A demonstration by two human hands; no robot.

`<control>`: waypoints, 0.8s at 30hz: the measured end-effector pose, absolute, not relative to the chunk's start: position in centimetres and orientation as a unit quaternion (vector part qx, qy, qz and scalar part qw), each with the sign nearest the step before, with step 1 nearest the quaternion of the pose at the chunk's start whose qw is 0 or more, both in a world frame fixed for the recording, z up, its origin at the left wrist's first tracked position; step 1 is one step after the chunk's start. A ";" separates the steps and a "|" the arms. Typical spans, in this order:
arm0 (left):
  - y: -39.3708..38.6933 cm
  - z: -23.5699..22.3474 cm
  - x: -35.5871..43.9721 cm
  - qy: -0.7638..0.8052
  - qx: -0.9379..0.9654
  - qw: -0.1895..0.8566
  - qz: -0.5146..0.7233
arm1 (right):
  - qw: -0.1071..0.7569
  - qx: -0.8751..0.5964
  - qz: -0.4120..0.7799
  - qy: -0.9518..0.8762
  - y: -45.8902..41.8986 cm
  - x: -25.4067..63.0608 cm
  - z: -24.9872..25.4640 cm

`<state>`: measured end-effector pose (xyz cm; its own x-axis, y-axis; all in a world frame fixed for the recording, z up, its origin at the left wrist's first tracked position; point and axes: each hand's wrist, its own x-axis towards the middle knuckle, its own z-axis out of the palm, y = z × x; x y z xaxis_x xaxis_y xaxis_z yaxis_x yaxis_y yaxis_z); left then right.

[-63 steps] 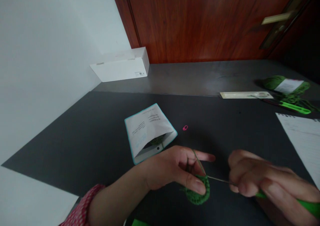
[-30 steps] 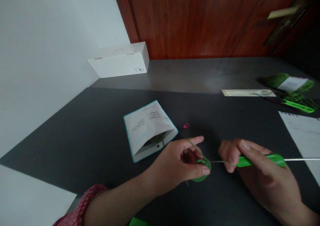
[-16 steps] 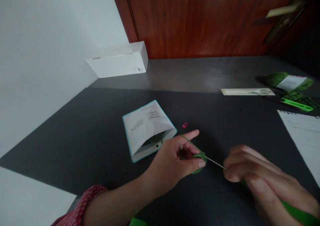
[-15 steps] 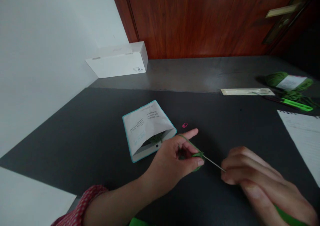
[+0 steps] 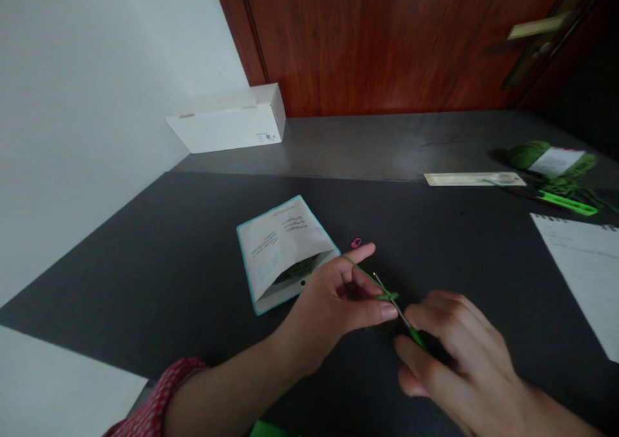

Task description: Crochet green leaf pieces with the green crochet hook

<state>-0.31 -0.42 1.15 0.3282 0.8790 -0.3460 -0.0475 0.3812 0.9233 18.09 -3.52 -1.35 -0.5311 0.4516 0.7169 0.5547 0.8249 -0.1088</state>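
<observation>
My left hand (image 5: pixel 333 301) pinches a small piece of green crochet work (image 5: pixel 388 296) between thumb and fingers. Its index finger points out, with green yarn (image 5: pixel 360 268) running over it. My right hand (image 5: pixel 454 350) grips the green handle of a crochet hook (image 5: pixel 403 318). The metal shaft passes through the green loop, and its tip shows beyond the work. Behind the left hand lies an open white pouch (image 5: pixel 285 237) with blue edging and green yarn inside. A pink stitch marker (image 5: pixel 356 243) rests on the dark table just past my left index finger.
At the far right are a green yarn skein (image 5: pixel 529 155), a bright green-handled tool (image 5: pixel 568 203) and a pale flat strip (image 5: pixel 464 179). A spiral-bound sheet (image 5: pixel 580 263) lies at the right edge. A white box (image 5: pixel 232 127) stands by the wall at the back left.
My right hand has moved left, closer to the left hand, and turned so the hook's green handle shows. The hook's tip now pokes out past the work. The left hand has barely shifted.
</observation>
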 end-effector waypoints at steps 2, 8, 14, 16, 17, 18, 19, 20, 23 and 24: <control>0.1 1.1 -0.9 0.420 0.379 0.766 0.306 | 0.366 -0.237 -0.082 -0.896 -3.4 19.1 -1.1; 0.7 1.1 -1.7 0.388 0.429 0.788 0.209 | 0.375 -0.246 -0.031 -0.893 -4.1 22.7 -1.4; 0.4 1.1 -1.4 0.371 0.424 0.801 0.203 | 0.389 -0.200 0.300 -0.848 -2.6 22.6 -0.8; 0.2 1.1 -1.4 0.365 0.431 0.798 0.208 | 0.454 -0.238 0.388 -0.766 -2.6 21.8 -0.8; 0.2 1.1 -1.4 0.370 0.440 0.790 0.212 | 0.480 -0.259 0.404 -0.735 -2.7 21.4 -0.9; 0.2 1.1 -1.4 0.380 0.452 0.777 0.217 | 0.491 -0.271 0.401 -0.724 -2.9 21.2 -0.9; 0.1 1.2 -1.5 0.395 0.467 0.759 0.223 | 0.481 -0.276 0.388 -0.736 -3.1 21.0 -0.9; 0.1 1.2 -1.5 0.412 0.485 0.737 0.229 | 0.462 -0.277 0.359 -0.762 -3.4 20.9 -0.9; 0.1 1.2 -1.5 0.443 0.517 0.695 0.231 | 0.410 -0.283 0.250 -0.830 -3.8 21.3 -0.7; 0.2 1.2 -1.5 0.439 0.512 0.702 0.232 | 0.405 -0.283 0.236 -0.837 -3.9 21.4 -0.7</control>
<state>-1.47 0.16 1.21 0.5080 0.7737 -0.3785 0.1237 0.3693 0.9210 21.40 -3.89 -0.67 -0.5117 0.6649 0.5442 0.2827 0.7283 -0.6242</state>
